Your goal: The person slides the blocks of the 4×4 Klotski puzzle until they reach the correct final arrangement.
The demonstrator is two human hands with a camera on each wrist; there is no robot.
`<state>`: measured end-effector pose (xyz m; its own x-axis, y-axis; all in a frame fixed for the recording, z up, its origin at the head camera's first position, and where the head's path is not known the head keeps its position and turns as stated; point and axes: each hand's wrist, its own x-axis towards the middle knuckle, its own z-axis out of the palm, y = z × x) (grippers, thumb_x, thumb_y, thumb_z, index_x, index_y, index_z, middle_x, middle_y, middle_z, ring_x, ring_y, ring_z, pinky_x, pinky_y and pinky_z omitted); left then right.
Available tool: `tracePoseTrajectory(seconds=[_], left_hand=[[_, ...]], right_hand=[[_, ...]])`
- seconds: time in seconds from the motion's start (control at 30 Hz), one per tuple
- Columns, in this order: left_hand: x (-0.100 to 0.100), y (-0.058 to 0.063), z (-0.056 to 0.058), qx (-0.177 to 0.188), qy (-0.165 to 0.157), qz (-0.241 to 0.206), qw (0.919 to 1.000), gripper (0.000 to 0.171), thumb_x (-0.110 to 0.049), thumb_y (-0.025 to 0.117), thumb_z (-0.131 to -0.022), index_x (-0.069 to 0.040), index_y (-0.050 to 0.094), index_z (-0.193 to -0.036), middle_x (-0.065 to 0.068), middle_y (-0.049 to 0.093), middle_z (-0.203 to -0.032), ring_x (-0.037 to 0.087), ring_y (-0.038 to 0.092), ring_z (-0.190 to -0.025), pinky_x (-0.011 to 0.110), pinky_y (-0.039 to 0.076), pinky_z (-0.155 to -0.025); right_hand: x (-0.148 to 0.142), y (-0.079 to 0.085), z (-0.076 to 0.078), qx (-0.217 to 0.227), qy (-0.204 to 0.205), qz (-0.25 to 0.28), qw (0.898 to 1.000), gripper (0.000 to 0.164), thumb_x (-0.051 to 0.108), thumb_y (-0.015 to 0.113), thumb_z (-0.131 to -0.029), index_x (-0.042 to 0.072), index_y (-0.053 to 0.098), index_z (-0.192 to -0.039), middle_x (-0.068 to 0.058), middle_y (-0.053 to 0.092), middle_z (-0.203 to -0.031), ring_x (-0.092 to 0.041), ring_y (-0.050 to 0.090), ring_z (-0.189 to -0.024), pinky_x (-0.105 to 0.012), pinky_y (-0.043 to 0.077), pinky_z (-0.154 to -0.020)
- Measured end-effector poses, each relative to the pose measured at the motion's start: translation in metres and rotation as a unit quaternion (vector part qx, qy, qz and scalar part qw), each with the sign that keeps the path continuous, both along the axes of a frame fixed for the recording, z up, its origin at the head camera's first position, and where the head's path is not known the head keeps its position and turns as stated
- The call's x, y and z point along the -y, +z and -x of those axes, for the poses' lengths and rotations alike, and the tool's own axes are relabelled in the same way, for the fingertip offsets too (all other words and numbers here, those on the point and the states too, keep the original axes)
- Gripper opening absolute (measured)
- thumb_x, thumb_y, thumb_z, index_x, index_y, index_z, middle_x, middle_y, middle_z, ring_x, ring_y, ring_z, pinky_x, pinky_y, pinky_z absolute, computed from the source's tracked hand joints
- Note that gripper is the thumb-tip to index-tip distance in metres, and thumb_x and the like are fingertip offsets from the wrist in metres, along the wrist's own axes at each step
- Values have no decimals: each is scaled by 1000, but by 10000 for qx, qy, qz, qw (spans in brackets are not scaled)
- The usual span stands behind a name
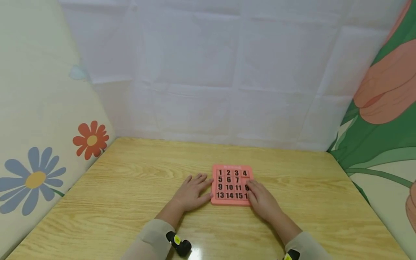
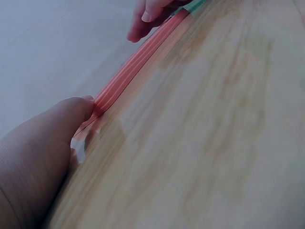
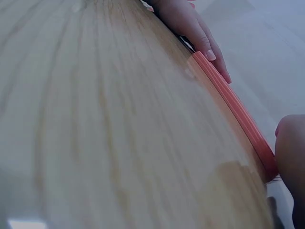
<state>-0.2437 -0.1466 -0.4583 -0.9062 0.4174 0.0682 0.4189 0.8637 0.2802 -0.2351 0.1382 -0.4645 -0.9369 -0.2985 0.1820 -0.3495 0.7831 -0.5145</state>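
A pink number slide puzzle (image 1: pixel 232 184) lies flat on the wooden table, its black numbers facing up. Its top row reads 1 to 4, and below the 4 tile (image 1: pixel 245 173) is a gap. The 8 tile (image 1: pixel 247 187) sits under that gap, partly covered by fingers. My left hand (image 1: pixel 192 194) rests beside the left edge with fingers extended, and its thumb touches the lower left corner. My right hand (image 1: pixel 264 202) lies over the right edge, fingertips on the right column of tiles. Both wrist views show the puzzle's ridged pink side (image 2: pixel 138 59) low against the table.
The wooden table (image 1: pixel 130 173) reaches back to a white hanging sheet (image 1: pixel 208 72). A flower-printed cloth (image 1: pixel 35 108) stands on the left and a tulip-printed one (image 1: pixel 386 151) on the right. Small black devices (image 1: pixel 180 245) are strapped at both cuffs.
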Motion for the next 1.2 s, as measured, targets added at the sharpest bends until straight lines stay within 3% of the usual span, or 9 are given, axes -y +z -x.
tracePoseTrajectory(seconds=[0.73,1.2], left_hand=[[0,-3,1,-40,18,8,10000,61,-51,45,-98,-21,41,-151,10,35,-158,31,26,-150,54,15,-124],[2,-4,1,-64,42,71,9999,61,-53,45,-98,-21,41,-151,9,34,-159,30,26,-150,53,15,-124]], right_hand=[[4,-1,-14,-9,199,-132,9997,42,23,51,-101,6,54,-140,-11,51,-148,-30,45,-140,-47,29,-120],[8,-1,-10,-180,269,-298,9990,41,20,51,-101,3,55,-138,-15,53,-145,-32,46,-138,-48,31,-119]])
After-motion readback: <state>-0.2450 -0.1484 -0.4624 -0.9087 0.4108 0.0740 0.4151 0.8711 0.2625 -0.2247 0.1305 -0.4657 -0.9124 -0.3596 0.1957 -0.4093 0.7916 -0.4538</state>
